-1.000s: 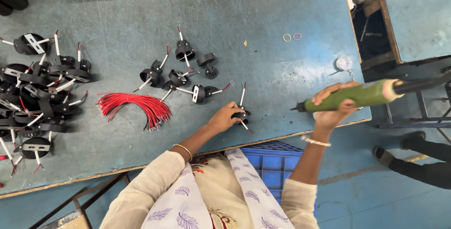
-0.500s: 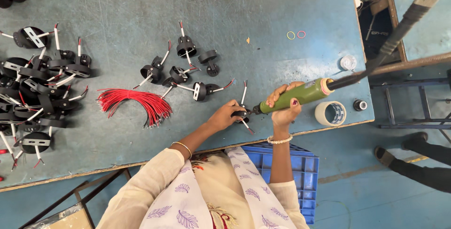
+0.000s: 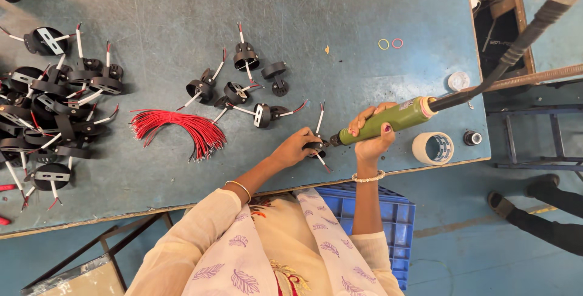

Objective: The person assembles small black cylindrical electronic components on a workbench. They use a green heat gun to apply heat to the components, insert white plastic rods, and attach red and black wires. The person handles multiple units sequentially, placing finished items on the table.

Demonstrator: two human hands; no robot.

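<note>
Both arms reach forward from the torso over the table edge. The left hand [image 3: 296, 148] — cream sleeve to mid-forearm, a thin gold bangle at the wrist — lies palm-down, fingers curled closed. The right hand [image 3: 373, 133] — bare forearm held upright, beaded bracelet at the wrist — is clenched in a full fist, thumb wrapped over.

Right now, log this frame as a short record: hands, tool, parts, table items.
left hand: pins a small black part to the table
right hand: grips a green driver, tip at the part
loose parts: black, wired, mid-table
pile: same parts, far left
red wires: one bundle
tape roll: right of the driver
bands: one yellow, one red
</note>
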